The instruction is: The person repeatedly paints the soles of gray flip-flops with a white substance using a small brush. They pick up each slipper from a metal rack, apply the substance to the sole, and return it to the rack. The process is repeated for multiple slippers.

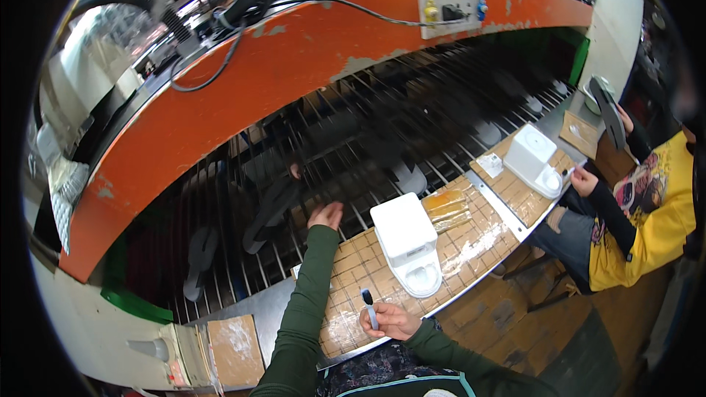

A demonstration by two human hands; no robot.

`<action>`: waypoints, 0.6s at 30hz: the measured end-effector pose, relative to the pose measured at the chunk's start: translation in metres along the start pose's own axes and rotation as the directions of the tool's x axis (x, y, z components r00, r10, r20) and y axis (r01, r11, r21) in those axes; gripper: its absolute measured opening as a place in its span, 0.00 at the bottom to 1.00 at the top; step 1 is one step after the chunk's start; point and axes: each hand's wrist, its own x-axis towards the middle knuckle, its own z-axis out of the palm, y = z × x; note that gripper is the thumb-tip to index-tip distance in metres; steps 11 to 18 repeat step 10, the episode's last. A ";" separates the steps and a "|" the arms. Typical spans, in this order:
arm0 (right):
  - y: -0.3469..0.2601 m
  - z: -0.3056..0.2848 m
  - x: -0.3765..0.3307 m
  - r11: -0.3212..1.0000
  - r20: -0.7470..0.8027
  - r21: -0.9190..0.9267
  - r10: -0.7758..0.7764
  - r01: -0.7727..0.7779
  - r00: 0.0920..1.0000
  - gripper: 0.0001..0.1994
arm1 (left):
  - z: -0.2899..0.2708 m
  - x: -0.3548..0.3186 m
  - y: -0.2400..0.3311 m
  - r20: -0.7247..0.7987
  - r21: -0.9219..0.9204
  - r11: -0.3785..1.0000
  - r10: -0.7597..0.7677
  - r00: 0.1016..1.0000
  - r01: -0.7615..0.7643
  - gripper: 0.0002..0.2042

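My right hand [396, 320] holds a small brush [371, 310] with dark bristles pointing up and a pale handle, over the near edge of a board covered in brown card [346, 287] and clear film. My left hand [326, 215] reaches out over the metal rods beyond the board, fingers stretched, with nothing visible in it. Left of that hand, a dark shoe sole [271, 209] lies on the rods. Between my hands and to the right, a white dispenser [405, 231] stands on the board, its round cup [422, 278] facing me.
A row of metal rods [235, 250] runs under an orange panel [294, 51]; another sole [198, 261] lies at left. At right, a co-worker in yellow [658, 213] holds a brush and a dark sole [607, 114] beside a second white dispenser [531, 153]. An amber film-wrapped piece [448, 208] lies nearby.
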 end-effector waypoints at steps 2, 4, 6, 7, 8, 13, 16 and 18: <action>-0.005 -0.001 0.004 1.000 0.005 -0.006 -0.001 0.001 1.000 0.13 | 0.025 -0.001 -0.002 0.293 0.138 0.965 -0.256 0.921 0.224 0.28; -0.006 -0.001 0.003 1.000 0.013 0.003 0.004 -0.004 1.000 0.12 | 0.041 0.008 -0.011 0.400 0.233 0.888 -0.459 0.793 0.397 0.23; -0.005 -0.002 0.003 1.000 0.022 0.017 -0.004 0.003 1.000 0.12 | 0.052 0.028 -0.031 0.310 0.312 0.911 -0.367 0.877 0.271 0.25; -0.004 -0.002 0.003 1.000 0.032 0.023 -0.006 0.005 0.999 0.12 | 0.057 0.044 -0.042 0.282 0.349 0.916 -0.305 0.909 0.199 0.26; -0.003 -0.003 0.002 1.000 0.017 0.024 -0.015 0.015 1.000 0.12 | 0.064 0.067 -0.050 0.183 0.371 0.914 -0.244 0.952 0.163 0.26; -0.001 -0.006 0.001 0.999 0.024 0.027 -0.023 0.023 0.999 0.13 | 0.075 0.122 -0.059 0.076 0.440 0.886 -0.201 0.977 0.148 0.26; -0.001 -0.006 0.001 0.999 0.024 0.027 -0.023 0.023 0.999 0.13 | 0.075 0.122 -0.059 0.076 0.440 0.886 -0.201 0.977 0.148 0.26; -0.001 -0.006 0.001 0.999 0.024 0.027 -0.023 0.023 0.999 0.13 | 0.075 0.122 -0.059 0.076 0.440 0.886 -0.201 0.977 0.148 0.26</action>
